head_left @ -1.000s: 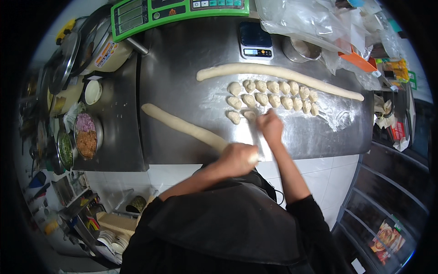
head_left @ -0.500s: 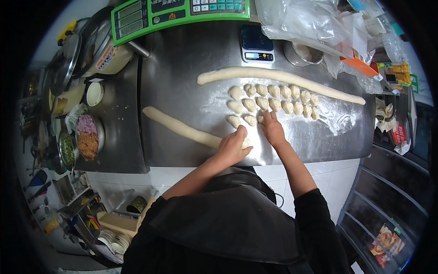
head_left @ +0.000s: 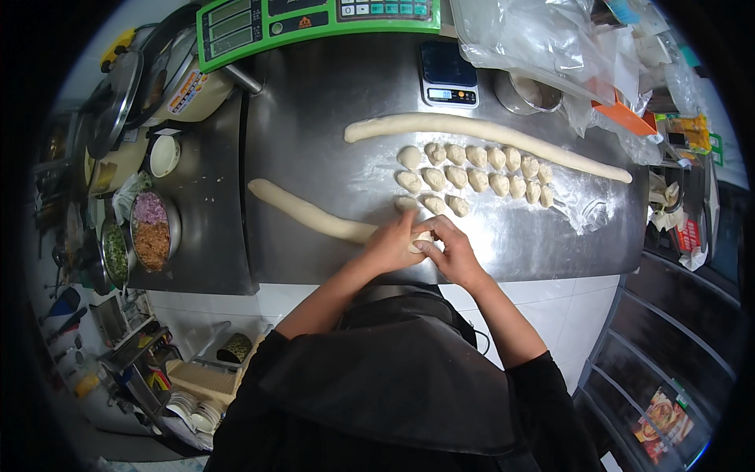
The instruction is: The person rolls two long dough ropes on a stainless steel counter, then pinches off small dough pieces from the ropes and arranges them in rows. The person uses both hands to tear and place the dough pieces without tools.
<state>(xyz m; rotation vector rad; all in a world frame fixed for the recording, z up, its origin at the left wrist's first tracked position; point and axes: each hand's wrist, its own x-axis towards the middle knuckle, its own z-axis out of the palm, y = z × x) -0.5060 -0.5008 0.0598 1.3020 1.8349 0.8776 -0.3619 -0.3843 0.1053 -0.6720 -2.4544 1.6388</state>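
Observation:
A pale dough rope (head_left: 303, 212) slants across the steel table, its right end wrapped by my left hand (head_left: 389, 245). My right hand (head_left: 454, 253) meets the left at that end, thumb and fingers closed round the dough tip (head_left: 421, 241). Just beyond my hands lie rows of small dough pieces (head_left: 478, 180), several in each; the nearest row is short, and its last piece (head_left: 458, 206) sits by my right fingers. Behind them stretches a second, longer dough rope (head_left: 487, 134).
A small scale (head_left: 449, 75) stands at the back beside a metal bowl (head_left: 527, 90); a larger green scale (head_left: 314, 27) is farther left. Bowls with chopped fillings (head_left: 151, 236) stand left. Plastic bags (head_left: 535, 39) crowd the back right. Flour (head_left: 582, 212) dusts the table.
My right hand has left a dough piece in the nearest row and come back to my left hand, closing on the rope's end. The view has shifted slightly.

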